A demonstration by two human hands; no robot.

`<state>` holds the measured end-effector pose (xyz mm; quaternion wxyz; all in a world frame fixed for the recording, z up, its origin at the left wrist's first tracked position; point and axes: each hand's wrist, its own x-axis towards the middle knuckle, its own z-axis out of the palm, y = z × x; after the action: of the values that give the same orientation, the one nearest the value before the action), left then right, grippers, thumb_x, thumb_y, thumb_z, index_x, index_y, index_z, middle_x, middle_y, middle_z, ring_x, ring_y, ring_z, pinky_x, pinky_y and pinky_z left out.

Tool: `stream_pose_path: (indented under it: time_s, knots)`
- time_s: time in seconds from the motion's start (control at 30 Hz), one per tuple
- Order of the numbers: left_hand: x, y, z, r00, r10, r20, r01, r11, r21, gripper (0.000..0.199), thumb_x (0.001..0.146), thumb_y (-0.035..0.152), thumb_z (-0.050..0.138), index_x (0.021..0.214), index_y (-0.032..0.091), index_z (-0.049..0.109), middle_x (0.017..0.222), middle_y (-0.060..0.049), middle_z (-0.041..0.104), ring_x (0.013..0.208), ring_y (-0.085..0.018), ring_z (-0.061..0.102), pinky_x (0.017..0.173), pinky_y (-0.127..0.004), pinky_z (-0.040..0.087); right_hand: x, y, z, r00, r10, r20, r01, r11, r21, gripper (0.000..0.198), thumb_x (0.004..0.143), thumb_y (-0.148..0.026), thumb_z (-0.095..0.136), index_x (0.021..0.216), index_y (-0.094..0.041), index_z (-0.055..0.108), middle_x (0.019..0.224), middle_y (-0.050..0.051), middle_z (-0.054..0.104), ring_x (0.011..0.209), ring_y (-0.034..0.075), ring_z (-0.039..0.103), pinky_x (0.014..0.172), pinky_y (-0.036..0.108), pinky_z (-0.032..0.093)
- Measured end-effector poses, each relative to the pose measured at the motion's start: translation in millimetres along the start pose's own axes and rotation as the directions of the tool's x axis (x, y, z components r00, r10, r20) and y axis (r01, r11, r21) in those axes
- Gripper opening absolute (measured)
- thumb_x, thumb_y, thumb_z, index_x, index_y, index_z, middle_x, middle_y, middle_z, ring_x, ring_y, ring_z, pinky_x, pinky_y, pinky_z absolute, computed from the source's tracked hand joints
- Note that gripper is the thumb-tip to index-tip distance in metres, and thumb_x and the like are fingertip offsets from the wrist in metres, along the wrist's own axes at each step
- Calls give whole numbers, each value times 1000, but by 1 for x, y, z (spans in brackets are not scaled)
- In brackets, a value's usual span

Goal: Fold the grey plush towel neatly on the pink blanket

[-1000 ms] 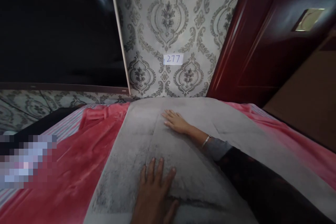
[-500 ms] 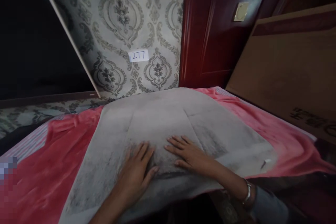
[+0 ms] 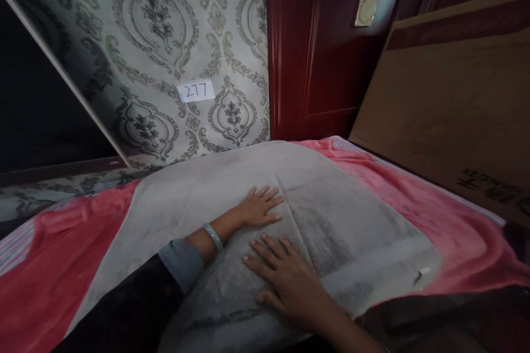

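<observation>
A grey plush cloth [image 3: 331, 193] lies spread over a red-pink blanket [image 3: 91, 237]. My left hand [image 3: 260, 207] rests flat on the cloth near its middle, beside a lengthwise crease, with the fingers spread. Closer to me, my right hand [image 3: 290, 281] presses palm down on the same cloth, its fingers apart. Neither hand holds anything. A small white label [image 3: 423, 273] shows at the cloth's right corner. Parts of the cloth's near edge are hidden by my arms.
A wall with patterned paper [image 3: 161, 16] and a card marked 277 [image 3: 196, 90] stands behind. At the right are a dark red wooden panel [image 3: 331, 55] and a large cardboard box [image 3: 464, 99]. A dark screen [image 3: 37, 99] is at the left.
My left hand has moved forward and to the right across the cloth, my forearm reaching further in. My right hand is now nearer to me. The view has shifted slightly.
</observation>
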<state>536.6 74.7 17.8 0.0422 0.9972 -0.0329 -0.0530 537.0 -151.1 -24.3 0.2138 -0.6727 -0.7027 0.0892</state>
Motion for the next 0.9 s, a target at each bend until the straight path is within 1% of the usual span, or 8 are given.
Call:
stream_pose_path:
  time_s: [0.17, 0.37, 0.43, 0.53, 0.6, 0.67, 0.83, 0.9]
  knots:
    - [43, -24, -6, 995, -89, 40, 89, 996, 4, 75, 95, 68, 30, 157, 26, 26, 167, -12, 14, 154, -33, 10, 120, -59, 7, -1, 1, -1, 1000, -21, 6, 21, 1000, 21, 69, 96, -54, 53, 158, -41, 23, 165, -2, 19, 152, 31, 16, 123, 60, 15]
    - [73, -38, -4, 980, -200, -4, 200, 980, 3, 72, 99, 60, 25, 157, 18, 25, 166, -14, 19, 153, -25, 17, 122, -47, 13, -1, 0, -4, 1000, -8, 18, 7, 998, 55, 68, 97, -59, 48, 158, -42, 23, 166, -3, 16, 153, 31, 14, 123, 60, 14]
    - [77, -35, -6, 970, -241, -37, 241, 970, 13, 71, 100, 56, 24, 156, 14, 26, 164, -17, 22, 152, -26, 20, 122, -49, 13, 0, 0, -5, 1000, -7, 17, 6, 999, 46, 69, 96, -59, 50, 157, -42, 24, 166, -2, 17, 152, 32, 16, 123, 60, 15]
    - [74, -24, -13, 951, -292, -101, 296, 955, 27, 70, 100, 54, 24, 155, 11, 29, 162, -20, 26, 152, -31, 19, 122, -58, 4, 1, -1, -5, 1000, 2, 10, -2, 1000, 5, 67, 96, -58, 50, 157, -41, 26, 165, -1, 21, 151, 32, 19, 121, 60, 18]
    - [63, -15, -18, 944, -305, -129, 310, 950, 26, 69, 100, 55, 24, 155, 14, 31, 163, -18, 25, 153, -32, 16, 120, -61, 1, 1, -1, -6, 1000, 5, 7, -5, 1000, -26, 65, 97, -57, 49, 156, -40, 27, 165, -1, 23, 151, 31, 20, 121, 60, 18]
    - [41, -5, -21, 953, -277, -120, 280, 960, 16, 66, 100, 55, 24, 154, 18, 32, 164, -15, 24, 153, -31, 16, 121, -60, 5, 1, -2, -5, 1000, 4, 1, -4, 998, -55, 63, 98, -55, 49, 156, -39, 30, 165, 0, 25, 152, 29, 19, 121, 59, 18]
    - [-53, 11, -6, 994, -71, -83, 74, 997, 33, 63, 100, 59, 29, 153, 25, 36, 163, -13, 28, 151, -31, 23, 120, -61, 12, -1, -5, -3, 999, -3, -51, -6, 987, -162, 60, 98, -49, 52, 154, -35, 36, 162, 2, 31, 150, 28, 24, 120, 56, 22]
    - [-88, 15, 5, 990, -82, -116, 87, 996, 38, 62, 99, 60, 29, 153, 29, 37, 164, -11, 28, 152, -31, 22, 120, -62, 13, -2, -5, -2, 998, -17, -65, 3, 979, -205, 58, 98, -47, 52, 154, -34, 37, 162, 2, 32, 149, 29, 26, 119, 56, 25]
